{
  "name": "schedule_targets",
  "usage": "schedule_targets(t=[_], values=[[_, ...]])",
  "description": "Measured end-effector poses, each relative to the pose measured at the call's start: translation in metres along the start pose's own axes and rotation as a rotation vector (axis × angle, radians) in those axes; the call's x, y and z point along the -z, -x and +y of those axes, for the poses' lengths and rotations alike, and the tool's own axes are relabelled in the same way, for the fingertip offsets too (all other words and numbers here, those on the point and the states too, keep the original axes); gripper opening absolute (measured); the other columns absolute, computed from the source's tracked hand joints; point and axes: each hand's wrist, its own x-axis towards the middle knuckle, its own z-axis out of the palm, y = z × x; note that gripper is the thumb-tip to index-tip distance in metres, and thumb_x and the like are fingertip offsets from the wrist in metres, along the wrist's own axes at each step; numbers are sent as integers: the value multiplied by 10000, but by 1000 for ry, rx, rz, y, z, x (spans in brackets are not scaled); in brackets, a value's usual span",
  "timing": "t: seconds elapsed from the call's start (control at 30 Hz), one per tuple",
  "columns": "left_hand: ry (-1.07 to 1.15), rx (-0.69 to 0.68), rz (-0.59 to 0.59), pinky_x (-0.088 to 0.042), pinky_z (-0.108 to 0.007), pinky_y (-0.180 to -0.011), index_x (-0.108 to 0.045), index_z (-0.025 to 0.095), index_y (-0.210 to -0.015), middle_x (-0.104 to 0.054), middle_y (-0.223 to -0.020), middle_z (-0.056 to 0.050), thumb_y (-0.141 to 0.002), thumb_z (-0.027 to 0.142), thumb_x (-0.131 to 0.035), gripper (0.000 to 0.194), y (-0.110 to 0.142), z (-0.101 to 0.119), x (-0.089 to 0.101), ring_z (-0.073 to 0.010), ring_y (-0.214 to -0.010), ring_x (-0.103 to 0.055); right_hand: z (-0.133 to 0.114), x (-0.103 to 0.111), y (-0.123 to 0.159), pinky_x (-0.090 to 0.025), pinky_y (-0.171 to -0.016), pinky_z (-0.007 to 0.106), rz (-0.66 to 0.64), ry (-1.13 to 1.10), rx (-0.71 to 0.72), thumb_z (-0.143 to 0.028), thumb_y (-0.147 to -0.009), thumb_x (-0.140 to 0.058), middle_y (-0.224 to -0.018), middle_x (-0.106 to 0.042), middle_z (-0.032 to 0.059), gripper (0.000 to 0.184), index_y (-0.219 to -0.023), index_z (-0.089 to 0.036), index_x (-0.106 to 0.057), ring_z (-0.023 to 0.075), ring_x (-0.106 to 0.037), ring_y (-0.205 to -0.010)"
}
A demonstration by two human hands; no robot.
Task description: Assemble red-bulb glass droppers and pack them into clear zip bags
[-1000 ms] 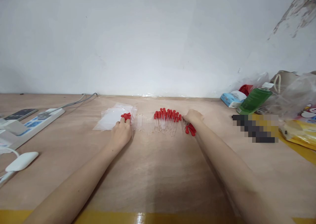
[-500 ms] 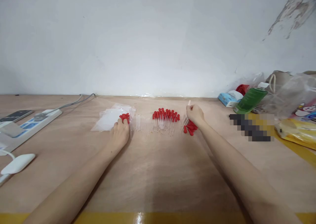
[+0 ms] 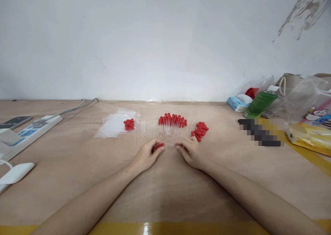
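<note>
My left hand (image 3: 149, 154) is closed on a red rubber dropper bulb (image 3: 159, 146), pinched between thumb and fingers. Facing it, my right hand (image 3: 190, 153) pinches a thin clear glass dropper tube (image 3: 170, 145) that points left toward the bulb, with a small gap between. Behind the hands lies a fan of droppers (image 3: 172, 120) with red bulbs fitted. Bare glass tubes (image 3: 147, 129) lie in a row to their left. A pile of loose red bulbs (image 3: 201, 130) sits beyond my right hand, and a smaller red bulb pile (image 3: 129, 124) rests at the left on clear plastic bags (image 3: 111, 124).
At the left are a white power strip (image 3: 33, 138), a phone (image 3: 15, 121) and a white charger (image 3: 17, 173). To the right stand a blue tissue pack (image 3: 236, 104), a leaning green bottle (image 3: 261, 103), a yellow package (image 3: 309, 138) and a pixelated dark object (image 3: 261, 133).
Both hands have come in from the sides to the middle front. My left hand has brought a red bulb from the left pile, my right a glass tube from the right.
</note>
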Motion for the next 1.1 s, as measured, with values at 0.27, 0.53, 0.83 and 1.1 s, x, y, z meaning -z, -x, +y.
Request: schedule_targets(t=[0.27,0.53,0.83,1.1], values=[[-4,-80,13,-440,-244,-647,-558,179,-861,-593,-785,-4,-838,332,-480,173,2,2,2,-128,-724,-545,-5,-2,-3,-302,-705,293,-7,-40,-2,-248,-888,-383,-820,-639,34,195,-927,-185,-563,128,-529,-692],[2,-165,-5,-432,-238,-690,-589,185,-889,-593,-830,-13,-851,295,-479,160,2,1,4,-124,-761,-549,-3,1,-3,-265,-710,299,-65,-13,64,-249,-878,-414,-785,-632,25,204,-946,-197,-599,124,-497,-668],[-59,-232,-113,-425,-243,-682,-607,184,-869,-591,-793,-21,-869,283,-446,189,4,5,5,-125,-729,-542,-2,4,-4,-220,-724,321,-75,103,110,-244,-873,-419,-762,-632,23,223,-920,-224,-636,122,-483,-660],[-134,-305,-113,-406,-232,-634,-591,172,-857,-572,-758,-24,-866,319,-445,207,7,2,4,-122,-689,-525,-11,5,-2,-194,-685,322,-116,125,107,-226,-859,-402,-682,-625,12,221,-819,-195,-618,113,-436,-580]])
